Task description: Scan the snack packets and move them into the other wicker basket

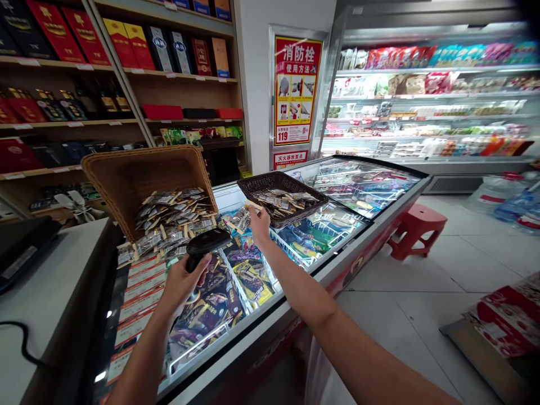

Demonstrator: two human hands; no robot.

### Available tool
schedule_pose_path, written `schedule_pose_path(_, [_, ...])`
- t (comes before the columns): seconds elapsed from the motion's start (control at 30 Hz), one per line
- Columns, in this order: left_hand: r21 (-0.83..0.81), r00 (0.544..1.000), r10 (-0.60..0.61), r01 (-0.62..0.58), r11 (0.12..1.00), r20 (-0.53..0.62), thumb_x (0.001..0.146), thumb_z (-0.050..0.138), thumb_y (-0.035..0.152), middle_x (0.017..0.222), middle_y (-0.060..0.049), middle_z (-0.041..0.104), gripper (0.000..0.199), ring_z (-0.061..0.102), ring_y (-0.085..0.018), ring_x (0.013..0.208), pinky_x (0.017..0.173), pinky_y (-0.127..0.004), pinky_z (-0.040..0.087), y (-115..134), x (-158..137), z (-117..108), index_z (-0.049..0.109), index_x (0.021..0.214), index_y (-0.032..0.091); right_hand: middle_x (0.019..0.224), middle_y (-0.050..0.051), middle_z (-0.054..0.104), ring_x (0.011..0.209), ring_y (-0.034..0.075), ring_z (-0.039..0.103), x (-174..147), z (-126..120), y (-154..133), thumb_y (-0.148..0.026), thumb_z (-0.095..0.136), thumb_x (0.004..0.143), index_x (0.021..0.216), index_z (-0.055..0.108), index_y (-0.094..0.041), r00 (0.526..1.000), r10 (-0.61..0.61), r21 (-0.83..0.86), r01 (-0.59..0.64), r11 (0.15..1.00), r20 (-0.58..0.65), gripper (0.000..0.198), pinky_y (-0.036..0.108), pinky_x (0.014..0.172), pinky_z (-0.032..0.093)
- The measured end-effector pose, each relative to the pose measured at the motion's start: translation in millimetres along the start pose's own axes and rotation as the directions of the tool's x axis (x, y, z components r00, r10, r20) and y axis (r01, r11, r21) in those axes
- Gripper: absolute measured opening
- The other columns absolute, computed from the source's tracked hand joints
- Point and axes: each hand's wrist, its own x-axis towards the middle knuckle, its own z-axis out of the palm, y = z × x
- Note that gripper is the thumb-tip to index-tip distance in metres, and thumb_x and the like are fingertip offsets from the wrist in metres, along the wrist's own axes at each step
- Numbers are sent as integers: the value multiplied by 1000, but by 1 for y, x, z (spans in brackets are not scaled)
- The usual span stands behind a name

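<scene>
My left hand (183, 281) is wrapped round the grip of a black barcode scanner (208, 241), whose head points to the right above the freezer's glass top. In my right hand (259, 222) I pinch a small clear packet (240, 219) with a tan strip along its edge. That packet hangs beside the near left corner of a dark brown woven basket (270, 183), which has similar packets (287, 201) in it. To the left, a tan wicker basket (147, 160) lies tipped toward me, and many like packets (175, 211) spill from its mouth onto the glass.
Wrapped ice creams (252, 281) lie in white wire baskets under the glass. Price labels (141, 295) line the freezer's left end, by a grey counter (71, 264). A red stool (417, 230) stands right of the freezer. Boxed goods (162, 50) fill shelves behind.
</scene>
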Motion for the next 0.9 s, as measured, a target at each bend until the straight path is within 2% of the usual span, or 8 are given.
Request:
schedule_pose_path(0.17, [47, 1000, -7, 6, 999, 21, 73, 78, 83, 52, 2, 56, 64, 48, -12, 45, 46, -25, 37, -7, 5, -3, 62, 73, 21, 66, -5, 42, 61, 14, 38, -7, 1, -8, -49, 63, 99, 94, 63, -23, 999, 44, 56, -44, 997, -3, 27, 28, 53, 35])
schedule_pose_path(0.43, [32, 1000, -1, 0, 999, 11, 72, 79, 81, 55, 2, 59, 62, 48, -13, 45, 46, -26, 37, -9, 5, -3, 63, 76, 21, 66, -7, 36, 56, 11, 30, -14, -1, -18, -41, 63, 103, 86, 53, -24, 998, 61, 74, -63, 995, 21, 26, 28, 49, 27])
schedule_pose_path(0.7, [46, 1000, 1, -2, 999, 19, 71, 80, 80, 54, 2, 57, 61, 49, -13, 45, 46, -26, 38, -10, 6, -5, 61, 73, 21, 67, -6, 37, 60, 13, 32, -9, 1, -12, -45, 66, 102, 79, 45, -26, 995, 97, 42, -97, 994, -7, 36, 29, 52, 28])
schedule_pose_path(0.9, [46, 1000, -6, 5, 999, 22, 67, 85, 74, 53, 2, 56, 57, 50, -14, 46, 46, -26, 39, -3, 3, -2, 61, 72, 21, 68, -6, 38, 62, 13, 34, -6, 2, -7, -46, 66, 101, 79, 50, -26, 996, 89, 37, -88, 995, -21, 34, 29, 55, 32])
